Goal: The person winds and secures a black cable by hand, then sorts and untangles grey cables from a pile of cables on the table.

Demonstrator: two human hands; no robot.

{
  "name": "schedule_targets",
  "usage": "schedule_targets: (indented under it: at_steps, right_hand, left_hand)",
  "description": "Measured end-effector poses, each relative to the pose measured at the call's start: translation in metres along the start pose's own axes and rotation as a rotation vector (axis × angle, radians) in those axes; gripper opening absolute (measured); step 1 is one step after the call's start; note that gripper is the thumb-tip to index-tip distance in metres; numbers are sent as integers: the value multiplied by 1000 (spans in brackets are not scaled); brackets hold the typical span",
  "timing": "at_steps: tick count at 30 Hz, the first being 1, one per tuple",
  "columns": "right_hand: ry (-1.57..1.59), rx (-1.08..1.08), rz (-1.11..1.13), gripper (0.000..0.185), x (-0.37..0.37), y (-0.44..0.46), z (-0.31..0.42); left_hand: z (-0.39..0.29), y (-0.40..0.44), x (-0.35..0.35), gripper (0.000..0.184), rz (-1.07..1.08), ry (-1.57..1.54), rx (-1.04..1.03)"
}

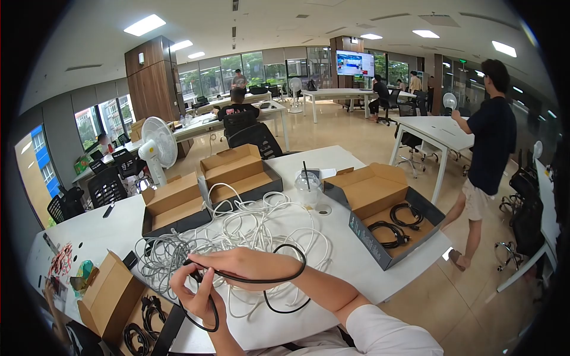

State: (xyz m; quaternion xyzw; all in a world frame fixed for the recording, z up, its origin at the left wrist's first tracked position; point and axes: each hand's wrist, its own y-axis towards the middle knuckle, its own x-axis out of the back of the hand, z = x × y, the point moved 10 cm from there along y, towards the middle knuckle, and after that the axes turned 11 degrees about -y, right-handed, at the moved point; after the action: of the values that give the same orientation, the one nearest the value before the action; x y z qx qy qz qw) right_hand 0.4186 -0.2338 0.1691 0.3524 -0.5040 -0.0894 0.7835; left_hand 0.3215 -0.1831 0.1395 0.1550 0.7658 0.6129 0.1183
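Note:
A black cable (279, 279) is in both of my hands above the white table. Its loop passes over the back of my right hand (240, 263) and round the wrist, while a lower bend hangs below. My right fingertips meet my left hand (199, 295), which pinches the cable near a dark end that is partly hidden by fingers. Behind my hands lies a tangled heap of white cables (237, 228), with grey cables (163, 254) at its left. An open box (392, 213) on the right contains coiled black cables (389, 233).
Two open cardboard boxes (175, 204) (240, 172) stand behind the heap. Another open box (110, 296) at lower left holds black cables (136, 338). A clear plastic cup (307, 188) with a straw stands near the far edge. A person (496, 130) stands at right.

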Motion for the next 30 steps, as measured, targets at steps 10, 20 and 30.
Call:
schedule_targets:
  at_steps: [10,20,30]
  right_hand:
    - [7,-25,65,88,1,-3,15]
    - [-157,-137,-158,35,11,-1,2]
    - [260,-209,0,32,5,-2,-5]
  left_hand:
    - [22,-1,-5,34,21,248,53]
    - [51,-26,-47,28,356,89,352]
    - [31,-27,-58,7,467,-87,349]
